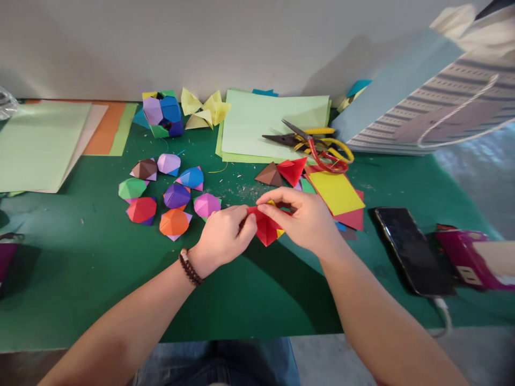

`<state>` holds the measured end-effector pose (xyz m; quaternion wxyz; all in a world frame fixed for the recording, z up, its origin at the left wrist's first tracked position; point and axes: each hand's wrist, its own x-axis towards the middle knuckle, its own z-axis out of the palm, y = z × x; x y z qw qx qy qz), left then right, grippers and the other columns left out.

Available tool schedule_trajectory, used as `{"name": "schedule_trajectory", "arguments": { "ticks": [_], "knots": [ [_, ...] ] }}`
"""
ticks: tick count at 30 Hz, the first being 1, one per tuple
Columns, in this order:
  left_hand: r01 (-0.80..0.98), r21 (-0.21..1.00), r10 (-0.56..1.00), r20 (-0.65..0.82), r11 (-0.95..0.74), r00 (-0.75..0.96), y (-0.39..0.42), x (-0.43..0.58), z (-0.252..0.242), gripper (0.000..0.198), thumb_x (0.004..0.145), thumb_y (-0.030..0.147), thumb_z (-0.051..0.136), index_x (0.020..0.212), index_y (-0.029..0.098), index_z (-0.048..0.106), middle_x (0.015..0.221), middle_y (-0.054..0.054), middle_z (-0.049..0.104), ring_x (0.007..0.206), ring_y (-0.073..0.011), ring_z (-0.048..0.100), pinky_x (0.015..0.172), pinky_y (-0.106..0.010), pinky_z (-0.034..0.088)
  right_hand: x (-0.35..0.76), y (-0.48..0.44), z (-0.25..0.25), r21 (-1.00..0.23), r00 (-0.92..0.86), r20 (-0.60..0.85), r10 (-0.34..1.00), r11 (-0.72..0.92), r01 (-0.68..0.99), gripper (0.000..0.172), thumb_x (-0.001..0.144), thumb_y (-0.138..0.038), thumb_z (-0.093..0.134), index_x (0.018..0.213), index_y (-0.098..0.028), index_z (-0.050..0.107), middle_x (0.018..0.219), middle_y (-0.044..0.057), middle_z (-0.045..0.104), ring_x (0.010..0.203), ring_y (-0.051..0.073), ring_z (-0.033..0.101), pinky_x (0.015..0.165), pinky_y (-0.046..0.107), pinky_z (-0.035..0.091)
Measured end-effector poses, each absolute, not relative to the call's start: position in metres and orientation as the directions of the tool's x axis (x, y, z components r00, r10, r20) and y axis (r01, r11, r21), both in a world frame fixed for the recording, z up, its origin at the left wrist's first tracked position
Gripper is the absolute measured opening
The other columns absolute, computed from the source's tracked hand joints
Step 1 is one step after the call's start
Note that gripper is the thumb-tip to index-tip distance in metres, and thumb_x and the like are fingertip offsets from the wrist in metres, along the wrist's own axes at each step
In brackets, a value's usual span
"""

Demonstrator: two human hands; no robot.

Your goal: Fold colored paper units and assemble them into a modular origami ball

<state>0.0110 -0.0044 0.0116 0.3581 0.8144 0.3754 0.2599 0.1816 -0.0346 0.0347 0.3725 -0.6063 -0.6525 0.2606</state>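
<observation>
Both my hands hold a folded red paper piece (265, 228) with a bit of yellow paper showing at its edge, just above the green table (100, 268). My left hand (223, 236) pinches its left end, fingers closed. My right hand (306, 217) grips its top and right side, fingers curled round it. A bead bracelet sits on my left wrist. Several folded paper units (173, 193) in many colours lie to the left of my hands.
Scissors (317, 145) lie on light green sheets (273, 123) at the back. Loose red and yellow squares (336, 193) and two folded triangles (281, 171) sit by my right hand. A phone (412, 249), a magenta object (466, 257), a paper bag (426, 96), and an assembled paper ball (163, 113).
</observation>
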Motion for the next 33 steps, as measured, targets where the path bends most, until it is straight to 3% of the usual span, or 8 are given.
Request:
{"name": "schedule_trajectory", "arguments": {
  "ticks": [4,8,14,18,23,33],
  "knots": [
    [0.374,0.804,0.789,0.180,-0.462,0.588,-0.004,0.010,0.012,0.031,0.092,0.019,0.038,0.061,0.020,0.034,0.056,0.003,0.043,0.053,-0.0100,0.043,0.053,-0.025,0.029,0.181,-0.036,0.036,-0.789,-0.051,0.145,0.988,0.147,0.597,0.009,0.086,-0.026,0.063,0.089,-0.023,0.072,0.086,0.002,0.077,0.078,0.019,0.072,0.070,0.030,0.058],
    [0.389,0.786,0.806,0.222,-0.481,0.548,-0.004,0.010,0.011,0.030,0.091,0.018,0.038,0.062,0.021,0.032,0.057,0.003,0.041,0.052,-0.0098,0.040,0.052,-0.025,0.028,0.183,-0.036,0.035,-0.836,-0.044,0.105,0.994,0.112,0.537,0.029,0.086,-0.027,0.064,0.114,-0.024,0.067,0.105,0.005,0.076,0.096,0.022,0.072,0.080,0.034,0.060],
    [0.440,0.772,0.844,0.223,-0.458,0.488,-0.005,0.010,0.013,0.029,0.089,0.018,0.042,0.061,0.021,0.032,0.058,0.003,0.040,0.053,-0.0101,0.039,0.052,-0.025,0.027,0.185,-0.031,0.030,-0.828,0.033,0.089,0.995,0.056,0.558,0.010,0.083,-0.028,0.063,0.087,-0.021,0.069,0.086,0.005,0.077,0.075,0.021,0.072,0.069,0.035,0.060],
    [0.418,0.794,0.856,0.232,-0.441,0.463,-0.005,0.012,0.012,0.022,0.089,0.022,0.048,0.068,0.020,0.042,0.067,0.002,0.047,0.059,-0.0108,0.044,0.053,-0.023,0.032,0.183,-0.032,0.030,-0.790,0.021,0.126,0.992,0.088,0.606,0.008,0.084,-0.024,0.062,0.087,-0.022,0.068,0.087,0.005,0.076,0.077,0.020,0.072,0.068,0.033,0.059],
    [0.337,0.822,0.843,0.283,-0.458,0.457,-0.003,0.012,0.008,0.024,0.090,0.016,0.047,0.067,0.019,0.043,0.065,0.003,0.047,0.062,-0.0108,0.047,0.057,-0.023,0.035,0.179,-0.035,0.032,-0.764,-0.019,0.162,0.987,0.138,0.631,0.006,0.085,-0.021,0.060,0.086,-0.022,0.066,0.084,0.003,0.074,0.075,0.019,0.070,0.067,0.031,0.056],
    [0.281,0.864,0.846,0.257,-0.418,0.468,-0.002,0.012,0.010,0.024,0.091,0.014,0.048,0.068,0.019,0.045,0.067,0.002,0.049,0.065,-0.0115,0.050,0.060,-0.023,0.039,0.176,-0.034,0.026,-0.830,-0.066,0.193,0.979,0.199,0.521,0.008,0.086,-0.017,0.057,0.088,-0.023,0.063,0.085,0.001,0.070,0.076,0.017,0.066,0.067,0.029,0.054]
  ]
}}
